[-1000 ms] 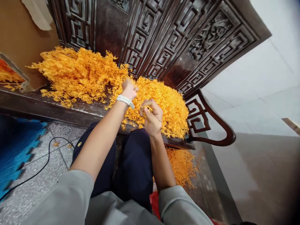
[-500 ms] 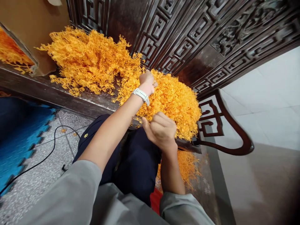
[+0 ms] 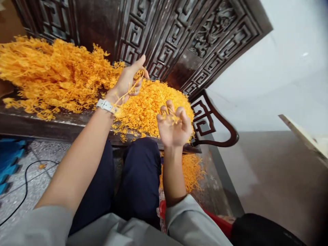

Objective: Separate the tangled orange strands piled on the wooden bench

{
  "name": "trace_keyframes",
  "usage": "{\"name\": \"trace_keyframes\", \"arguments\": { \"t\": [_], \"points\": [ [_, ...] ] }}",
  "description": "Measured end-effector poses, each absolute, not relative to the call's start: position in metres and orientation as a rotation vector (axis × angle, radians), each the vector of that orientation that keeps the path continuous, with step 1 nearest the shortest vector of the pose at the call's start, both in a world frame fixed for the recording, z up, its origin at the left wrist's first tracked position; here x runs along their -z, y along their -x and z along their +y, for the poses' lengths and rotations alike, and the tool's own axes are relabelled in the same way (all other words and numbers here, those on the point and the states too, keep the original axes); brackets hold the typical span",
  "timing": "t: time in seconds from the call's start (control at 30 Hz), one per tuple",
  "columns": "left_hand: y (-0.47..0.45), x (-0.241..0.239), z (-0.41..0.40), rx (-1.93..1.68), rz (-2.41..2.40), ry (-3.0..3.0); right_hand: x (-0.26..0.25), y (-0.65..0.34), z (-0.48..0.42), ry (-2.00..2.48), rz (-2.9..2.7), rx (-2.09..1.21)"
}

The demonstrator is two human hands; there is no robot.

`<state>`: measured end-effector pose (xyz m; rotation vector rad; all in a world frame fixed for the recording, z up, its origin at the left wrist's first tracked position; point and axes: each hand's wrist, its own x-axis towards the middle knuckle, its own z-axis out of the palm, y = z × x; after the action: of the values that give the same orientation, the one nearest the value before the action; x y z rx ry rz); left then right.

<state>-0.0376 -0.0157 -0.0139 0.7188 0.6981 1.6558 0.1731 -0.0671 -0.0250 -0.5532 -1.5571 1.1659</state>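
Observation:
My left hand, with a pale watch strap at the wrist, is raised over the pile with thumb up. Its fingers curl round a thin yellow-orange plastic sprig, whose stem hangs down along the palm towards the wrist. My right hand is palm up with fingers bent inward, and small yellow-orange plastic pieces lie among the fingers. Beneath and behind both hands spreads a heap of small orange plastic flower pieces. Longer branching orange sprigs are heaped to the left on the same bench.
The dark wooden bench has a carved back and a curved armrest at its right end. More orange sprigs lie below on the right. A black cable and blue foam mat are on the floor at left.
My left hand has lifted off the heap and now holds a sprig. The right hand has turned from a fist to palm up, showing small pieces. The view has shifted right.

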Motion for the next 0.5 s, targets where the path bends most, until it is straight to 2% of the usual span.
{"name": "trace_keyframes", "arguments": {
  "t": [0.1, 0.27, 0.5],
  "points": [
    [0.016, 0.005, -0.034, -1.521, 0.682, -1.249, 0.021, -0.171, -0.054, 0.601, -1.482, -1.195],
    [-0.013, -0.003, -0.042, -1.569, 0.802, -1.412, 0.017, -0.171, -0.034, 0.658, -1.581, -1.019],
    [-0.019, 0.008, -0.036, -1.633, 0.947, -1.713, 0.031, -0.164, -0.021, 0.808, -1.599, -0.775]
  ]
}}
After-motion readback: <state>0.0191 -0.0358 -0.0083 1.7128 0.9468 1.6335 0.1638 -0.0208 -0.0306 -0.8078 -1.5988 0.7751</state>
